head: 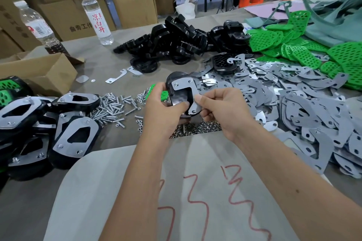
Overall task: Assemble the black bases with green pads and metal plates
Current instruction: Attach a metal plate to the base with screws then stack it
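Gripping black base [177, 92], left hand [162, 107], right hand [219, 107] pinching metal plate [186, 88]

On my feed, even soft overhead light, faint shadows, wide-angle bending at edges, slightly blurred far background.

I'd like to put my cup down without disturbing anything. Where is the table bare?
Bare patches: the pale sheet under the forearms, and the table between the water bottle and cardboard box. Crowded: metal plates right, finished bases left, screws between.
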{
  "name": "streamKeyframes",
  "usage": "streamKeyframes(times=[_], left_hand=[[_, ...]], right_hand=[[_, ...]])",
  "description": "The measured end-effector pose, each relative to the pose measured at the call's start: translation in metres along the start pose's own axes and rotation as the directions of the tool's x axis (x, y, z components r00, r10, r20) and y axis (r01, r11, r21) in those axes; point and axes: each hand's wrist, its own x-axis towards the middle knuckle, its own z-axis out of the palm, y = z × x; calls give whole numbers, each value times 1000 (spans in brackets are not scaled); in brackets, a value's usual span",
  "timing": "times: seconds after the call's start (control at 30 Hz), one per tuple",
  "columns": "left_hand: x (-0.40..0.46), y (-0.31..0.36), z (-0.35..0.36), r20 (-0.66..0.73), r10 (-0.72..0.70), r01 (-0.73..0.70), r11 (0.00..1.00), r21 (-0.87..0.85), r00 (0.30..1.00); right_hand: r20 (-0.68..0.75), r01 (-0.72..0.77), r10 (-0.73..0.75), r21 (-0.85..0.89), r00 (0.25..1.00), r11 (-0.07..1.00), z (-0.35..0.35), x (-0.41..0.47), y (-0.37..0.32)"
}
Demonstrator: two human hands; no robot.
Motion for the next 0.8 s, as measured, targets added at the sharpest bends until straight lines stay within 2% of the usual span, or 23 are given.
streamKeyframes(times=[0.23, 0.3, 0.43, 0.57, 0.67, 0.8], left_hand=[[1, -1, -3, 10, -18, 18, 1000, -10, 1000], [1, -1, -2, 12, -26, 26, 999, -23, 1000], [1, 2, -3, 56, -51, 54, 997, -55, 997], [0, 8, -8, 162, -93, 103, 993, -53, 982], [0, 9, -9, 171, -120, 132, 989, -62, 978], [1, 8, -7, 92, -79, 90, 988, -124, 993]], right_hand=[[0, 133, -139, -298, 990, 945, -1, -2, 0], [-25, 143, -160, -327, 987, 934, -4, -1, 0], [20, 117, -117, -316, 993, 941, -8, 1, -3], [242, 110, -80, -111, 967, 988, -11, 1, -8], [229, 115, -94, -80, 969, 990, -12, 2, -8], [249, 123, -95, -98, 964, 988, -12, 3, -6]])
